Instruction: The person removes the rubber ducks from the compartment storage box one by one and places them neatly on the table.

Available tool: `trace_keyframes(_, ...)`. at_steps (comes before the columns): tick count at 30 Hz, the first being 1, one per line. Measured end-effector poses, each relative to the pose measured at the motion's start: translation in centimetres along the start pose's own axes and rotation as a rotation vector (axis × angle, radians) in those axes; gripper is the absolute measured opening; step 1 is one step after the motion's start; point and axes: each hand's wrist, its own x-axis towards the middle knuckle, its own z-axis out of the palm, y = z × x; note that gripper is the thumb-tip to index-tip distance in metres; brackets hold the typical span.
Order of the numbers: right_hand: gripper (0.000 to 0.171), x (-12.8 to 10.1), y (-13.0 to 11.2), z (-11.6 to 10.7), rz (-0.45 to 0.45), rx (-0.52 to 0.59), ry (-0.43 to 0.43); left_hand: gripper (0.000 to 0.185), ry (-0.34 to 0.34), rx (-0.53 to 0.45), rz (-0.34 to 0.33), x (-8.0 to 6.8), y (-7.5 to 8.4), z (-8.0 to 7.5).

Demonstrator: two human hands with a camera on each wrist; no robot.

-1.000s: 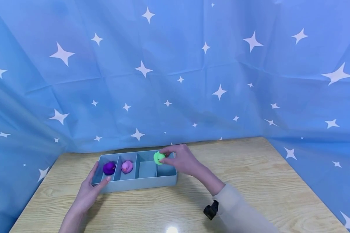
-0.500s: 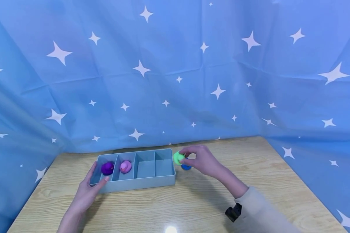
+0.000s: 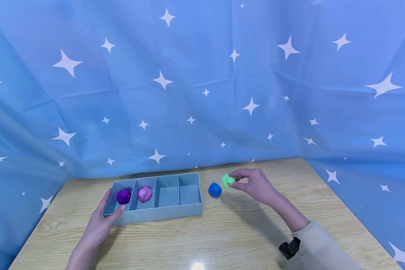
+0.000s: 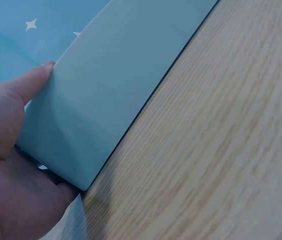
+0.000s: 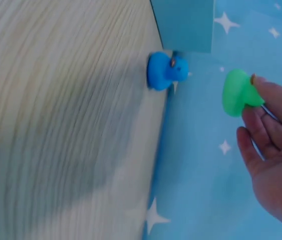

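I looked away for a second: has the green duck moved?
Yes. The green duck, pinched in the right hand, has gone rightward, from over the tray to beyond the blue duck on the table.

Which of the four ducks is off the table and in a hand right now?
The green duck, pinched in the right hand. The blue duck sits on the table; purple and pink sit in the tray.

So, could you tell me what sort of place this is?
Probably a staged recording set: a wooden table is hemmed in by a blue star-printed backdrop, with only a divided tray and small toy ducks.
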Motion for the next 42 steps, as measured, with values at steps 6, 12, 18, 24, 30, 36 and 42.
trace_keyframes(6,0.027,-0.7,1.8,-0.7,0.013,-0.015,0.013,0.103,0.003,0.001,0.000,0.0,-0.1,-0.1)
trace_keyframes(12,0.026,-1.2,3.0,-0.8,0.043,-0.012,0.012,0.104,0.004,-0.005,-0.011,0.0,-0.2,-0.2)
trace_keyframes(18,0.027,-1.3,4.1,-0.3,0.079,-0.001,-0.002,0.105,0.005,-0.007,-0.011,-0.2,-0.3,-0.3)
trace_keyframes(24,0.026,-0.9,5.1,0.9,0.065,0.028,-0.042,0.104,0.005,-0.002,-0.003,0.0,-0.3,-0.3)
trace_keyframes(30,0.026,-0.5,5.6,1.9,0.079,0.048,-0.081,0.103,0.006,0.000,0.007,0.0,-0.4,-0.2)
trace_keyframes(36,0.027,-0.2,5.7,2.5,0.076,0.023,-0.104,0.103,0.000,-0.014,0.024,-0.2,-0.3,-0.1)
trace_keyframes(42,0.027,0.1,6.0,2.8,0.027,-0.022,-0.101,0.103,-0.004,-0.023,0.036,-0.2,-0.1,0.0)
